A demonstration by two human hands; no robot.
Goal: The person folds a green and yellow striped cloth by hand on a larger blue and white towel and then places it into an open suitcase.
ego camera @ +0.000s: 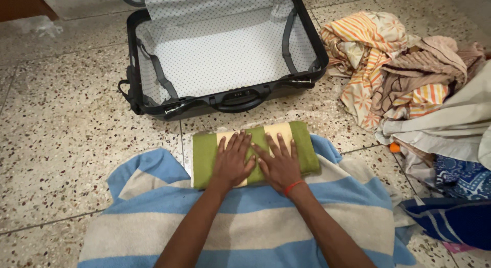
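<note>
1. Green-and-cream folded towel (254,153) is lying on the blue striped towel (245,222), at six o'clock from the open suitcase (225,53).
2. We are pressing our left hand (232,160) and right hand (279,163) flat on it, fingers spread, grasping nothing.
3. We are judging it soft and light; gripping both short ends suits it.

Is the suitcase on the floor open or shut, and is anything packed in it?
Open and empty: the suitcase lies with its lid back, showing only bare dotted lining and loose straps.

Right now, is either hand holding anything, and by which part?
Nothing is gripped. The left hand and right hand press flat, palms down, on the top middle of the folded green and cream towel.
</note>
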